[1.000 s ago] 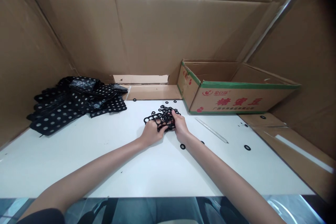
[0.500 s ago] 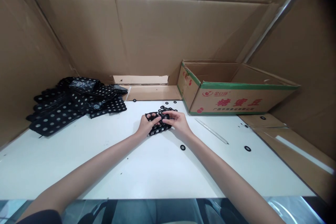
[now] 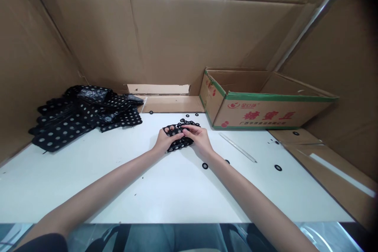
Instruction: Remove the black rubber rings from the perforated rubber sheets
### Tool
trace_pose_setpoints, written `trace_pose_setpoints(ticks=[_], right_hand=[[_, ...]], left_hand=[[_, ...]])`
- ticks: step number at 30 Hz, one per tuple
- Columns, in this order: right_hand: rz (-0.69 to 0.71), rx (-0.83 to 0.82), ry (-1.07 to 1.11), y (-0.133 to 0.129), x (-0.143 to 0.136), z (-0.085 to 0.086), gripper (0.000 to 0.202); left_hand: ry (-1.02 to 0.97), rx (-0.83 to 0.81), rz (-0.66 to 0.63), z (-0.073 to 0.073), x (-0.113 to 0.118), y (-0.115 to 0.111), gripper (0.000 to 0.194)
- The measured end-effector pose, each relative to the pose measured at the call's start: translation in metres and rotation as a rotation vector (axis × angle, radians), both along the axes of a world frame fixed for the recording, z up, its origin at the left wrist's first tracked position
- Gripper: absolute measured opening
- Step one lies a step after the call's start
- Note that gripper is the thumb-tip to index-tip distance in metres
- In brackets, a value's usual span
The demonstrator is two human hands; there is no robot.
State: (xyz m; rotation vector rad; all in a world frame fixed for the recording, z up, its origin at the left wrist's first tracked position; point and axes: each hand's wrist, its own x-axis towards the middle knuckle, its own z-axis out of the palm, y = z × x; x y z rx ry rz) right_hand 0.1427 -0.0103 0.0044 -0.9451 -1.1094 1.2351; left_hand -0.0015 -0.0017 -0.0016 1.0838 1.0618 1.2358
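A small piece of black polka-dot material (image 3: 177,146) is between my hands near the middle of the white table. My left hand (image 3: 164,141) is closed around its left side, thumb pressed on top. The thumb and fingers of my right hand (image 3: 198,137) pinch at its upper right edge; whether a small ring is between them I cannot make out. Just behind the material lies a pile of small black rings (image 3: 190,123), partly hidden by my right fingers. A loose black ring (image 3: 204,166) lies in front of my right wrist.
Crumpled black polka-dot material (image 3: 65,130) is heaped at the left. A cardboard box (image 3: 265,112) with green edges stands at the back right. A thin clear stick (image 3: 238,148) lies right of my right hand. Another ring (image 3: 278,167) is farther right. Cardboard walls surround the table.
My right thumb and fingers have shifted slightly on the material, and the two thumbs are closer together. A ring beside my right forearm shows now. The rest looks the same.
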Motion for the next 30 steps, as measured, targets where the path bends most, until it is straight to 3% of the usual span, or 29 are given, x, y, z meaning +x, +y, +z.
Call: trace_pose_setpoints(ticks=[4,9,23,30], right_hand=[[0.077,0.054,-0.117,0.003,0.004,-0.004,0.034],[-0.016,0.224,-0.356,0.005,0.008,-0.01,0.026],[0.067,0.418,-0.537,0.0,0.012,0.0,0.027],[-0.053,0.48,-0.583,-0.002,0.009,-0.004,0.02]], left_hand=[[-0.134,-0.053,-0.037,0.001,-0.002,0.001,0.045],[-0.135,-0.032,-0.052,0.002,-0.003,0.001,0.047],[-0.151,-0.047,-0.042,0.002,-0.002,0.002,0.041],[-0.143,-0.056,-0.031,0.003,-0.001,0.002,0.043]])
